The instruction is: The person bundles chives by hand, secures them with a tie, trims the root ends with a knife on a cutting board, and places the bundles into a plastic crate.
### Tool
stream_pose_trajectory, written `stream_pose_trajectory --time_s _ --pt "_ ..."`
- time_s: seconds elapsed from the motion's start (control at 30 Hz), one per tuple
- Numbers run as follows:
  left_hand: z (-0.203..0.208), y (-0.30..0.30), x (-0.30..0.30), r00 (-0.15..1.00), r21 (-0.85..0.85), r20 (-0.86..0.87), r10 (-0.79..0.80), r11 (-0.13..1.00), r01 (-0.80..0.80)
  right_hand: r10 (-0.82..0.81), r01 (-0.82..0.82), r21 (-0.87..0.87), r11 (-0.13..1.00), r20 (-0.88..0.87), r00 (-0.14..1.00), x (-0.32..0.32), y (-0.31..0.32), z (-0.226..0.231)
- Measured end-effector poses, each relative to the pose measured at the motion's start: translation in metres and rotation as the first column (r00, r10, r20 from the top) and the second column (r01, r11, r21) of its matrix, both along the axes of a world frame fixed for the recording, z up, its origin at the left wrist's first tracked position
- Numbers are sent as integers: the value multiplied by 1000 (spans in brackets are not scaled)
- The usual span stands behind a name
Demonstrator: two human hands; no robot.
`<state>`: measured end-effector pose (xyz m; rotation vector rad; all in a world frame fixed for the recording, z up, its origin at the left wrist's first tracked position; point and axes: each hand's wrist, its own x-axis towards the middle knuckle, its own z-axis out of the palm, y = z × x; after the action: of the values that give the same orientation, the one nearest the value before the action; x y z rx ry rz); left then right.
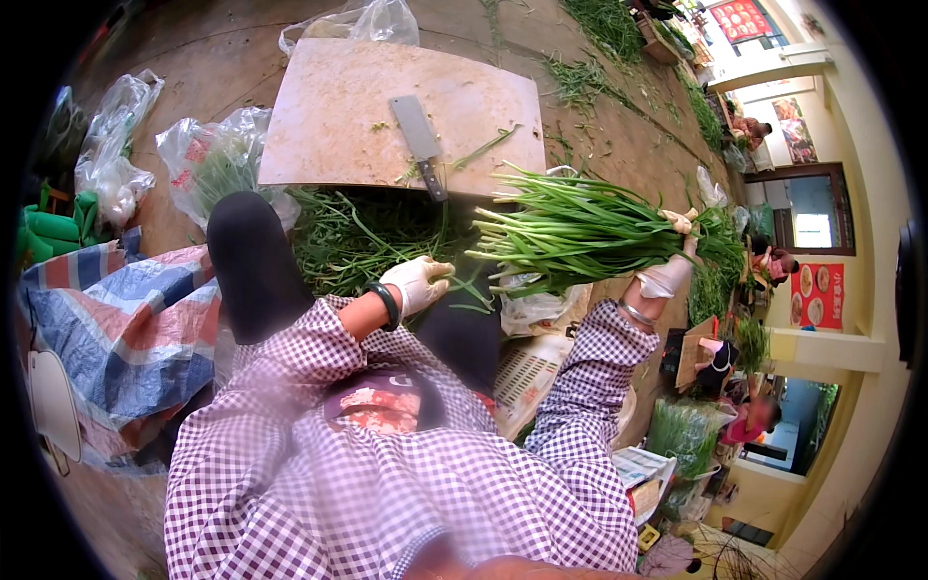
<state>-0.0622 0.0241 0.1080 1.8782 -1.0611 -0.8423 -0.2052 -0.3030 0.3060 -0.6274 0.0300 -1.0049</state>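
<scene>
My right hand (669,275), in a thin pale glove, grips a thick bunch of chives (575,232) around its right end. The bunch lies sideways in the air, with its paler stem ends pointing left. My left hand (421,282), also gloved, is closed in a pinch with a few thin green blades (472,295) at its fingertips. Under it, between my knees, loose greens (358,242) lie in a heap. Just beyond stands a pale board (329,121) bearing a cleaver (416,128) with a dark handle and some green scraps.
Clear plastic bags (217,155) sit left of the board, one with greens inside. A striped woven sheet (145,338) lies by my left leg. Near my right leg stands a cream plastic basket (530,382). More greens (604,29) cover the floor at the far right, where other people (759,420) sit.
</scene>
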Motion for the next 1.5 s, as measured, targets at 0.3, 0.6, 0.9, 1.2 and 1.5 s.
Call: stream_pose_trajectory --time_s 0.3,0.6,0.9,1.2,1.5 --pt "57 9 7 953 -247 -146 265 923 -295 62 -63 110 992 10 998 9 26 10" --pt "51 -35 6 696 -14 -680 230 945 -325 157 -151 124 981 -41 987 30 47 9" --pt "37 -26 6 380 -139 -925 20 912 -387 176 -174 30 984 -86 981 35 45 8" --pt "-36 11 65 975 450 13 -223 872 194 82 -86 62 994 58 995 10 18 29" --pt "0 -36 22 567 -516 -709 -419 857 -12 0 -14 -93 996 -152 988 8 13 0"
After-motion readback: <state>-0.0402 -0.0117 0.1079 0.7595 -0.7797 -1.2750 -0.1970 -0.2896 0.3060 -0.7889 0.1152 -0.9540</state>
